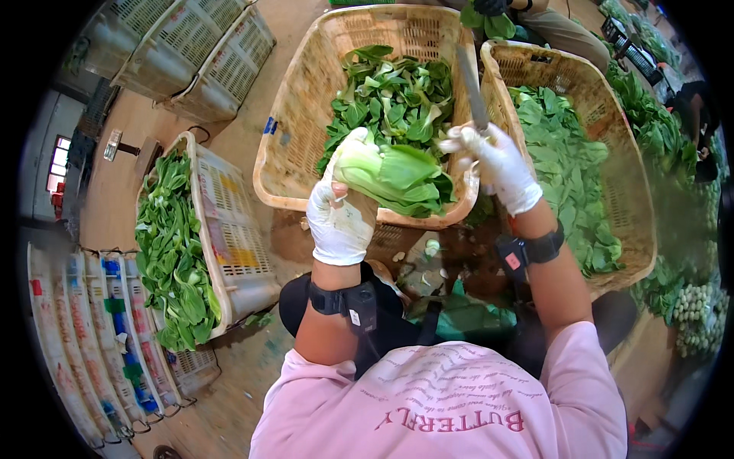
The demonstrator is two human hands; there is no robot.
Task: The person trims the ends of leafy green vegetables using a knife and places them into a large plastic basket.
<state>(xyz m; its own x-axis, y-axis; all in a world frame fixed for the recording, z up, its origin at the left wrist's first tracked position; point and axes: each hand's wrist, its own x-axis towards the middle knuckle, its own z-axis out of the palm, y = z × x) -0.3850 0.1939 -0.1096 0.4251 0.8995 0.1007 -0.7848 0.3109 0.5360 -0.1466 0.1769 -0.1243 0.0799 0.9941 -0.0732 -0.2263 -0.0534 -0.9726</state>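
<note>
My left hand [340,222], in a white glove with a bare patch at one finger, grips a pale green bok choy [390,174] by its base end. The leaves of the bok choy point to the right, over the near side of a yellowed plastic crate [265,162]. Loose green leaves [394,103] lie in that crate. On the right, my gloved right hand [498,164] is closed round a knife [472,88], its long blade pointing up and away from me. The knife's handle is mostly hidden in the fingers. Hand and bok choy are apart.
A second crate [648,222] of bok choy [566,172] stands at right. At left is a white crate [238,245] full of greens [172,249], near stacked crates [191,57]. Another person's dark-gloved hand [490,6] holds greens at the top. Trimmings [432,247] litter the floor.
</note>
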